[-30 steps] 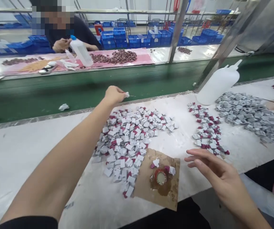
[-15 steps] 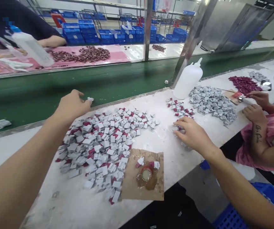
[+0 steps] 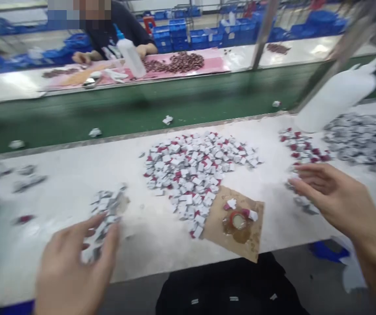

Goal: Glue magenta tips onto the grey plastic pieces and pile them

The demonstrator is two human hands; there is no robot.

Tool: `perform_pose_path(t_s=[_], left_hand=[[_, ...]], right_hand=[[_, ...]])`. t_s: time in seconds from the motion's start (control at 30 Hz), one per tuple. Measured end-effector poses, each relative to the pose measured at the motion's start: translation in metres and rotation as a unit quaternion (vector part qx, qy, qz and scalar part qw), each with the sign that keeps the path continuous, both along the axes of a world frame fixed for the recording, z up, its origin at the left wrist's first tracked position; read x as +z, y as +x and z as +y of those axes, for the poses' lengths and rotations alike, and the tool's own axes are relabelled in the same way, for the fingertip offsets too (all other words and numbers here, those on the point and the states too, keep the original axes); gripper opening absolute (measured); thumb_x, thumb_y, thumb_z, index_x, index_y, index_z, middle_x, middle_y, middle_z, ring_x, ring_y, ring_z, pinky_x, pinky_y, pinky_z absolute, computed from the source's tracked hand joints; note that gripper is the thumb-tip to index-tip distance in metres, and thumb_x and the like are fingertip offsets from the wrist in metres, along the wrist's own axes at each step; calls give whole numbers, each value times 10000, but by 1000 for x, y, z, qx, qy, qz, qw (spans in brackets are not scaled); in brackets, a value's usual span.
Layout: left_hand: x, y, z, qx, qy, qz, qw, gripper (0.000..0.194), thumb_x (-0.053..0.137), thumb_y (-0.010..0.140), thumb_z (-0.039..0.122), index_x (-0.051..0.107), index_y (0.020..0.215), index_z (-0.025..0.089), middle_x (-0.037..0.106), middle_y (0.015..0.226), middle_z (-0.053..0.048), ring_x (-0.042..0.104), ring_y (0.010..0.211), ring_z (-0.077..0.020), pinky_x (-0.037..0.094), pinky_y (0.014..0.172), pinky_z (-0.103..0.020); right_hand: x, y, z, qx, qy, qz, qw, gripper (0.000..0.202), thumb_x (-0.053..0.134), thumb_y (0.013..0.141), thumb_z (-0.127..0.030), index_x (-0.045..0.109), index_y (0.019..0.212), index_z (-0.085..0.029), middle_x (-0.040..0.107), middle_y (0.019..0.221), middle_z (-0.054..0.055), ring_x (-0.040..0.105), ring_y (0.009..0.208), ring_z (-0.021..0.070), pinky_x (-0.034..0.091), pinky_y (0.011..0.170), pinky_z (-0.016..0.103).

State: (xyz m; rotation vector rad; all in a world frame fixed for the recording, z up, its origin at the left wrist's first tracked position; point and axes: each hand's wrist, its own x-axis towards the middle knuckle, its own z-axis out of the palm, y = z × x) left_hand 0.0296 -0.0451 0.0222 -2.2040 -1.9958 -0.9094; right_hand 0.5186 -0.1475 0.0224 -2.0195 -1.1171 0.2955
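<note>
My left hand is at the lower left, thumb and fingers apart around a small group of grey-white pieces on the white table. My right hand is at the right with thumb and fingertips apart, beside a few grey pieces; whether it touches them is unclear. Between the hands spreads a large pile of white and dark red pieces. A brown cardboard square lies at the pile's right edge, bearing a round red-rimmed item in a brown wet patch and two small pieces.
Beyond the white table runs a green belt with several small white pieces. A white bottle stands at the right by a metal post. Across the belt a person in dark clothes sits behind a pink sheet.
The view has swung left. My left hand has moved back from the belt, where it held a white piece, to the grey-white group. A white piece now lies on the belt there.
</note>
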Motion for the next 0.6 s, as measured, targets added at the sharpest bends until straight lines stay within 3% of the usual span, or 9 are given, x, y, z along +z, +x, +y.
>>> perform_pose_path(t_s=[0.1,0.17,0.3,0.4,0.5,0.6], left_hand=[[-19,-18,-19,26,-13,71,997,437,630,990,502,817,1215,177,701,1056,-135,718,956,-374,636,1000,-608],[-24,-22,-26,43,-34,95,994,465,585,1025,487,816,1252,152,698,1090,-170,707,1030,-401,614,1039,-625],[-26,-16,-29,76,-52,98,991,514,539,1069,534,808,1313,171,694,1170,-193,670,1172,-425,567,1100,-617],[-24,-11,-20,74,-69,73,992,456,553,1076,547,796,1240,197,720,1160,-193,661,1195,-433,549,1113,-618],[-20,-5,-12,65,-85,40,993,362,554,1102,506,765,1165,219,751,1134,-190,675,1170,-428,544,1118,-623],[-15,8,-13,41,-75,-2,996,277,615,1067,484,756,1127,254,765,1129,-159,725,1121,-413,572,1091,-614]], right_hand=[[-13,-16,-23,50,-35,64,996,573,901,853,-758,877,1223,-321,870,1036,92,857,825,313,732,667,391],[-25,-24,-34,96,-51,93,990,507,897,870,-744,901,1131,-310,887,1063,89,880,836,301,758,703,358],[-48,-25,-45,138,-97,113,979,468,884,890,-731,928,1046,-292,920,1022,82,908,845,325,791,757,365],[-60,-18,-49,130,-84,88,984,418,883,912,-693,931,1077,-313,924,1028,64,904,826,315,796,760,370],[-57,-17,-54,134,-45,94,986,383,921,885,-655,930,1076,-324,923,1047,68,900,815,318,794,746,371],[-36,-35,-53,102,-18,133,986,356,963,860,-626,931,1034,-316,921,1049,88,904,863,335,796,779,392]])
